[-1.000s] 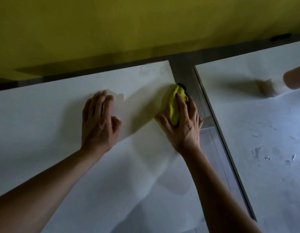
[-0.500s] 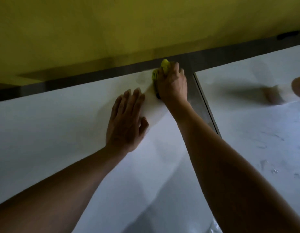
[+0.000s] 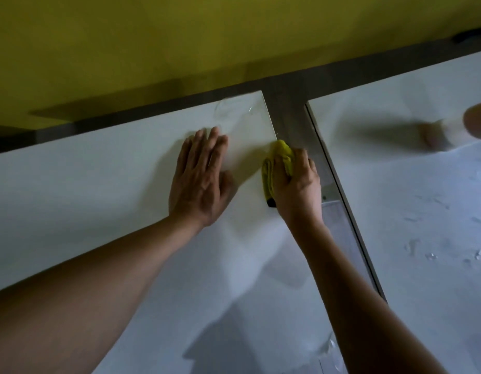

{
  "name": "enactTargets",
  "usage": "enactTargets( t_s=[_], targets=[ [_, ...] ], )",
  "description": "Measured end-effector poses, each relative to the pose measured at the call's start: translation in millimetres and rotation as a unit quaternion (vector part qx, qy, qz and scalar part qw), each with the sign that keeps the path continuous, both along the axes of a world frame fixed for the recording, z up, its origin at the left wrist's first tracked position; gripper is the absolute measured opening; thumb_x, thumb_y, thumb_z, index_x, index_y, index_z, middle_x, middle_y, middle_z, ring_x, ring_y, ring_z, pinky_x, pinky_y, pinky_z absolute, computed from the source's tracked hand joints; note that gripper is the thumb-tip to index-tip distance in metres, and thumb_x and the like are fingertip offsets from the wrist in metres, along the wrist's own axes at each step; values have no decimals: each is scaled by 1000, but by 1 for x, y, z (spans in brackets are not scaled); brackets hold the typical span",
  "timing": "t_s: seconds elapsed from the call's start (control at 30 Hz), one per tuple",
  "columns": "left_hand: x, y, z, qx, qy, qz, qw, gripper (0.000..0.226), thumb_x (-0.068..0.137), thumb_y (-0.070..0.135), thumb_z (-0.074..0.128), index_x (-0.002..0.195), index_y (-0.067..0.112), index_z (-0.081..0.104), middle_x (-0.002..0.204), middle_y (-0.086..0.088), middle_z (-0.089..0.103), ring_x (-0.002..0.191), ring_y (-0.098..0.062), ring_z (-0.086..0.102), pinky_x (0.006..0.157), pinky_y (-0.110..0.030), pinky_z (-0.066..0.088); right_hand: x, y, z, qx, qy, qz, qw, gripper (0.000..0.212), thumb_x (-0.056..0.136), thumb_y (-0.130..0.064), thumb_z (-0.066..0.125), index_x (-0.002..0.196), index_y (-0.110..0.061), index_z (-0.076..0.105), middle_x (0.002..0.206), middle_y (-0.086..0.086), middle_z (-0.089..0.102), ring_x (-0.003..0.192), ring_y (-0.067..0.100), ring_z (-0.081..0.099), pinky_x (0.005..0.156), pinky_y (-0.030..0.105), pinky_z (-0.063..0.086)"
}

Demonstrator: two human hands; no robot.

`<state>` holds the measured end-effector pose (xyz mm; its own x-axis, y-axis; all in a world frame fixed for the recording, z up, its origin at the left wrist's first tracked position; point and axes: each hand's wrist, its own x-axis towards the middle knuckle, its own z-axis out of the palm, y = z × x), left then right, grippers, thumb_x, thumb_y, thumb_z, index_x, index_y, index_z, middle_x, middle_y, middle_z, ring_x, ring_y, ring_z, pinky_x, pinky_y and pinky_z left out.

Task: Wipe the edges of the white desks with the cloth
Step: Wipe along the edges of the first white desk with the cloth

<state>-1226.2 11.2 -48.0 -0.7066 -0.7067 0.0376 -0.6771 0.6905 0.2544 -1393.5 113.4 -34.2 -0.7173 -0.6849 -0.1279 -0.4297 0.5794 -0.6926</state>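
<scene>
While the yellow cloth point(image 3: 278, 168) sits bunched on the right edge of the left white tabletop point(image 3: 99, 190), the right hand point(image 3: 297, 184) has its grip closed on it. Left hand point(image 3: 200, 179) lies flat w/ fingers spread, just beside. 2nd white tabletop point(image 3: 423, 211) is across a gap.
</scene>
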Motion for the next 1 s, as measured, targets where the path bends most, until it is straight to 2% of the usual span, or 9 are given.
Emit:
enactTargets(
  t_s=[0.23,0.33,0.43,0.53,0.67,0.77,0.83,0.93,1.0],
  targets=[
    [-5,-4,-2,-23,-8,2,1000,67,104,38,31,164,8,24,172,-13,18,160,-33,12,130,-50,12,-18,-56,3,17,-24,13,999,49,98,-53,47,130,-15,48,113,12,56,96,32,61,80,50,57],
    [-6,-5,-3,-30,-20,6,999,67,103,36,33,165,12,22,173,-10,16,160,-31,13,130,-48,10,-35,-113,4,14,-21,31,999,45,101,-45,46,133,-12,47,117,15,57,103,32,59,90,48,53],
    [-9,-8,-2,-37,-22,14,999,66,103,35,33,165,15,23,173,-8,17,160,-30,14,131,-45,8,-44,-135,0,0,-8,37,999,43,103,-41,44,133,-11,48,118,16,58,105,33,59,91,45,52],
    [-8,-6,-3,-57,-14,10,998,62,105,33,34,164,13,26,172,-11,22,159,-32,19,130,-47,11,-40,-107,-4,-6,-24,35,999,44,101,-43,48,130,-10,48,118,17,56,105,37,57,89,47,50],
    [-8,-4,-1,-39,18,3,999,61,103,33,36,159,9,35,169,-14,29,157,-34,22,130,-48,13,-9,-17,-6,-5,-39,12,999,53,98,-51,47,135,-13,45,117,17,52,102,39,56,84,56,53],
    [-10,-3,2,-29,3,14,999,63,102,33,35,161,11,31,170,-13,26,158,-31,20,131,-45,9,18,62,2,-13,0,-1,1000,67,93,-58,33,129,-4,51,110,23,54,98,43,54,80,48,47],
    [-9,-2,2,-28,-3,10,1000,62,105,35,32,163,13,28,171,-12,24,159,-30,18,131,-45,8,28,96,7,-1,-5,-3,1000,68,92,-58,29,127,-4,53,108,22,54,95,42,53,75,43,43],
    [-9,-1,2,-30,0,8,1000,63,106,38,29,164,12,25,171,-13,22,159,-31,16,131,-46,8,30,103,7,26,-6,-23,999,69,91,-59,30,129,-6,52,109,22,54,96,40,52,76,46,45],
    [-10,-1,1,-34,0,11,999,63,106,37,30,164,12,25,171,-14,21,159,-32,16,131,-45,8,27,81,8,18,-6,-26,999,61,95,-53,41,130,-4,51,111,24,54,100,41,52,82,49,46]
  ],
)
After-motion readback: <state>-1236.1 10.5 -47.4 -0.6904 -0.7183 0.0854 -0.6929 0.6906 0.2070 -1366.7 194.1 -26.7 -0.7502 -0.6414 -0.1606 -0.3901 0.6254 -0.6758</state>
